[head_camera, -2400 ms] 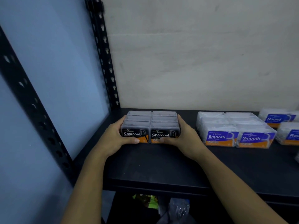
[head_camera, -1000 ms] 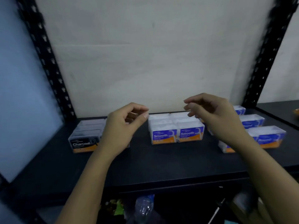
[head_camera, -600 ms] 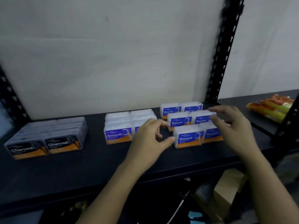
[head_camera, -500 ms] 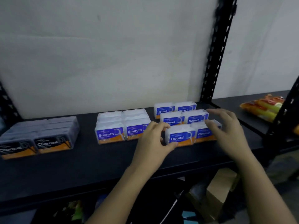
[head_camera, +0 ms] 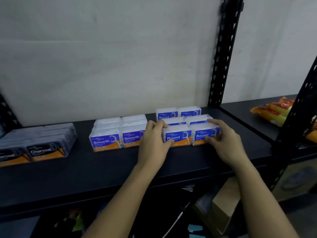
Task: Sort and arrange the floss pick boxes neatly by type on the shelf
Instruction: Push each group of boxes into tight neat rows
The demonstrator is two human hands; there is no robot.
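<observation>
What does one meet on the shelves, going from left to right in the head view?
Charcoal boxes → Smooth boxes → left hand → Round boxes → right hand → orange packets

A pale plastered wall (head_camera: 111, 57) is fronted by a black perforated metal upright (head_camera: 223, 54); below, possibly a brown cardboard box (head_camera: 224, 208) is glimpsed.

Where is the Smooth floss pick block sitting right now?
In the head view, the Smooth boxes sit on the shelf, between the Charcoal boxes on the left and the Round boxes on the right, next to the left hand.
</observation>
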